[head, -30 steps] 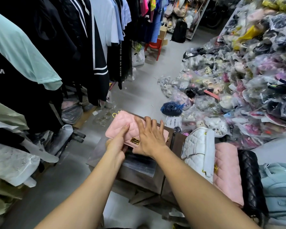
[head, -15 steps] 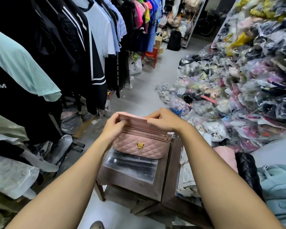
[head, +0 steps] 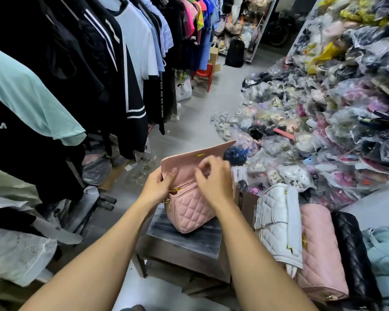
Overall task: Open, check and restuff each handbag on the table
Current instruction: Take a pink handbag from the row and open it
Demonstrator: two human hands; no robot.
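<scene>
Working the pink handbag (head: 193,209) now, upright on the small dark tabletop (head: 189,241), flap (head: 195,156) thrown up toward the far side. Pinning its top left corner with the left hand (head: 157,187), grip clamped on the edge, thumb tucked over. Reaching in at the mouth with the right hand (head: 213,180), fingers curled but blurred; cannot tell whether that grip is closed on anything or apart.

Worth watching the footing here: standing narrow on its base and held at one corner only, so likely to tip or skid toward the far edge and drop to the floor (head: 200,122) under a hard tug. Could also jam the gold zip (head: 174,189) if dragged at an angle. And just to the right, the white handbag (head: 279,221), liable to slide if bumped by the right forearm.
</scene>
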